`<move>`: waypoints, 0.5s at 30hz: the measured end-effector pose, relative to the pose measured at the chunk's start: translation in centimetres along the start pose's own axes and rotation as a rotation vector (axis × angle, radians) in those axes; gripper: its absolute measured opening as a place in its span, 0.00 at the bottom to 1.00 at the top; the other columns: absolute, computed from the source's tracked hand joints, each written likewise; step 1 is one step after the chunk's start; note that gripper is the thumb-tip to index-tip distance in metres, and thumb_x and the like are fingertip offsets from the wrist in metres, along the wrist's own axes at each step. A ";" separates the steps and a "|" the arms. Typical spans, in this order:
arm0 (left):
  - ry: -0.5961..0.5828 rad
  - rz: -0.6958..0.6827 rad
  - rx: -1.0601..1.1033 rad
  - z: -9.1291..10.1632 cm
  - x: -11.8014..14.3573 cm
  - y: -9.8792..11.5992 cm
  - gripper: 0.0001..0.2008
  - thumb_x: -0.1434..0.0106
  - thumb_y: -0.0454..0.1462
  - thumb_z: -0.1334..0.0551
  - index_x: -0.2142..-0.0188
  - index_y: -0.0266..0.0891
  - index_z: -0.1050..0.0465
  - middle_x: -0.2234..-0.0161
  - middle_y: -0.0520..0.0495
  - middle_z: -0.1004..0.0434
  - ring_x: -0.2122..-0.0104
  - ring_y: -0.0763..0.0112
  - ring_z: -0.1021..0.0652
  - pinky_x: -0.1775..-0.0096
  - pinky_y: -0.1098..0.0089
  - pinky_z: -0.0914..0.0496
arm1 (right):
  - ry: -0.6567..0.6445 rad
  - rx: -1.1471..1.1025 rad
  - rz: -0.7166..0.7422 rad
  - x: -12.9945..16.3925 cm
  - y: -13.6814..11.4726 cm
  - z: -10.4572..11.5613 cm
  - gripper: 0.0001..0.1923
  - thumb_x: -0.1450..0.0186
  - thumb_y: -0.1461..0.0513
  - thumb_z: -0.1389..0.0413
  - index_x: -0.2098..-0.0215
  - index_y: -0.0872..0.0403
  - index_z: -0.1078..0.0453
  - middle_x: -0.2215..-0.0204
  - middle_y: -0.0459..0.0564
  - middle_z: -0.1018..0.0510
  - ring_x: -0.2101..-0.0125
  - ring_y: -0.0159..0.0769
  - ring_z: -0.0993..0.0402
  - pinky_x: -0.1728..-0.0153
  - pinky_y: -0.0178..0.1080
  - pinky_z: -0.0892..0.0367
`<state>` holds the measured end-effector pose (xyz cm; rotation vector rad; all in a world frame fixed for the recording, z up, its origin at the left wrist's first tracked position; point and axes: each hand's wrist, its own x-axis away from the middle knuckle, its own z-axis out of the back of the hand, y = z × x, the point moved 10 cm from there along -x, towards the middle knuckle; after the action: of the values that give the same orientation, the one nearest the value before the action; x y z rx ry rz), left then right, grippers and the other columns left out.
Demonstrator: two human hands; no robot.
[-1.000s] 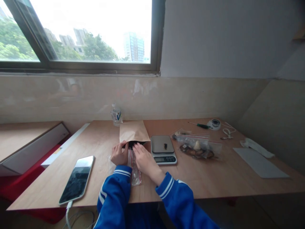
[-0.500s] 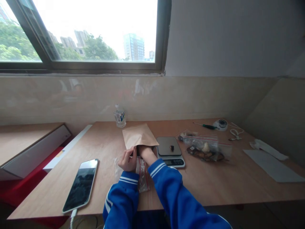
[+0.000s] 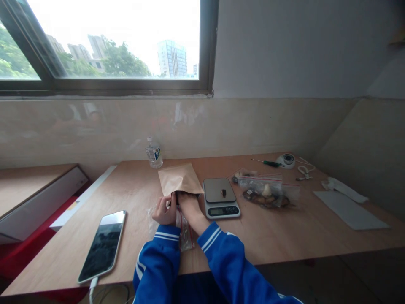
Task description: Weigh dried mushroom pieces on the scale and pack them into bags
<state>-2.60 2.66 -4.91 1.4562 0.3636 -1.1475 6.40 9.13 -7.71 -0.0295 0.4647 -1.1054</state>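
A brown paper envelope [image 3: 179, 177] lies on the wooden table [image 3: 284, 236] with its mouth toward me. My left hand [image 3: 163, 210] pinches the near edge of the envelope's opening. My right hand [image 3: 186, 199] reaches into that opening, its fingers hidden inside, so what they hold cannot be seen. Under my wrists lies a small clear zip bag [image 3: 185, 233] with a red seal line.
A digital kitchen scale [image 3: 220, 196] with a small dark item on it stands right of the envelope. Clear zip bags of small parts [image 3: 265, 195] lie further right. A phone [image 3: 103, 245] on a cable lies at left, a water bottle [image 3: 154, 153] at the back. A screwdriver [image 3: 265, 162] and grey sheet [image 3: 350, 209] lie far right.
My right hand went from the envelope's mouth into the envelope and has since drawn back a little. My left hand kept hold of the opening's edge.
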 end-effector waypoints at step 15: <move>-0.058 0.045 0.015 -0.6 0.1 -0.4 0.15 0.40 0.46 0.40 0.78 0.39 0.28 0.79 0.51 0.27 0.84 0.80 0.37 0.79 0.76 0.41 | 0.100 0.133 0.025 2.8 0.0 2.6 0.11 0.32 0.68 0.58 0.56 0.58 0.36 0.64 0.59 0.25 0.63 0.44 0.27 0.64 0.43 0.30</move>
<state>-2.62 3.24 -5.37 1.4340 0.2819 -1.1558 8.41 6.20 -6.31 0.1483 0.4788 -1.1141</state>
